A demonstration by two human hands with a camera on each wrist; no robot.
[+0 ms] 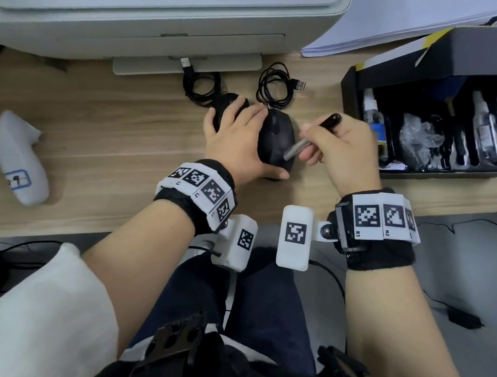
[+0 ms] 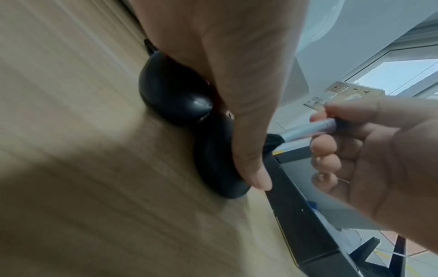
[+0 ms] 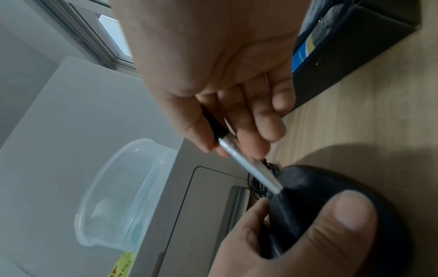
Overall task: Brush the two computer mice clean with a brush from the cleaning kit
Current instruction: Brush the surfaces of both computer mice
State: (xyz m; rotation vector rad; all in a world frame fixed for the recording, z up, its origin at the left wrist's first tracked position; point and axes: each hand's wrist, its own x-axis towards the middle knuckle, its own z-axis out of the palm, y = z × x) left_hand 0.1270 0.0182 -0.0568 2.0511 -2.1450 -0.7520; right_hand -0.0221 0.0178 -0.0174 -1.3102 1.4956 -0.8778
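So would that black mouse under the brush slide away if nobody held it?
Probably a bit: the black mouse looks smooth and glossy on a smooth wooden desk, and the left hand is steadying it against the brush. It looks like hard plastic, so it shouldn't bend. It sits low on the desk, so tipping seems unlikely.

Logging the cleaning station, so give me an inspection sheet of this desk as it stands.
Surface: wooden desk, grain visible.
Job's things: left mouse and right mouse side by side; brush tip on right mouse; kit box open.
Clutter: printer, papers, white device.
Hands: left hand holds right mouse, fingers over left mouse; right hand grips brush.
Cables: two coiled cables with USB plugs by printer.
Surroundings: window, in the wrist views.
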